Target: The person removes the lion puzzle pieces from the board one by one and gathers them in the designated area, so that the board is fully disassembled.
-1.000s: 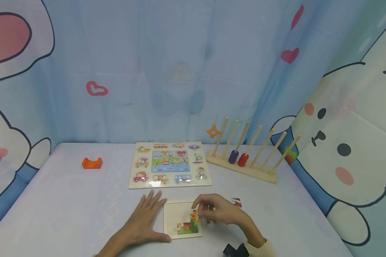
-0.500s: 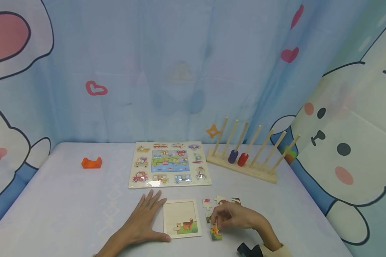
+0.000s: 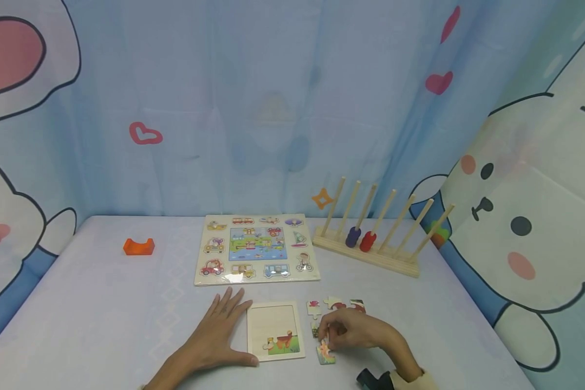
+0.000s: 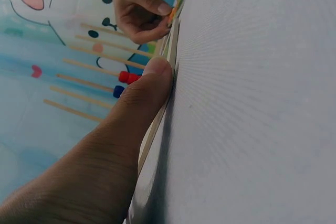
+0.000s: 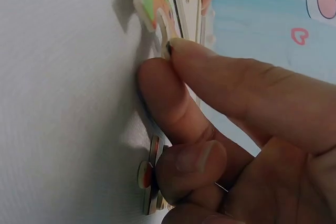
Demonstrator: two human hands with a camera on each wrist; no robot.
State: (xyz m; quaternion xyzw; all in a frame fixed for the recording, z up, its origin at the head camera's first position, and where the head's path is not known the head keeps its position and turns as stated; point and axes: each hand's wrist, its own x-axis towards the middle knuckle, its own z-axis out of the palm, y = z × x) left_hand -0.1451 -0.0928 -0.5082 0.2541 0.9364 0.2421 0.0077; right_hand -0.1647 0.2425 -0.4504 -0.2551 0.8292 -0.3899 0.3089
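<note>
A square wooden puzzle tray (image 3: 272, 319) lies near the front of the table, with joined pieces showing a brown animal on grass (image 3: 284, 343) in its lower right corner. My left hand (image 3: 216, 333) is spread beside the tray's left side, the thumb touching its edge. To the right of the tray, my right hand (image 3: 353, 329) pinches a green and orange puzzle piece (image 3: 325, 353) between thumb and finger. In the right wrist view that puzzle piece (image 5: 152, 1) is tilted and held by one edge. Several loose puzzle pieces (image 3: 314, 308) lie just beyond the right hand, partly hidden by it.
Behind the tray lies a vehicle picture board (image 3: 257, 274). A wooden rack with upright pegs (image 3: 390, 262) stands at the back right, bearing blue and red beads. An orange block (image 3: 138, 247) sits at the back left. A printed curtain (image 3: 253, 108) hangs behind the table.
My right hand has moved from over the tray to its right, taking the green and orange puzzle piece out of the tray. My left hand has stayed in place.
</note>
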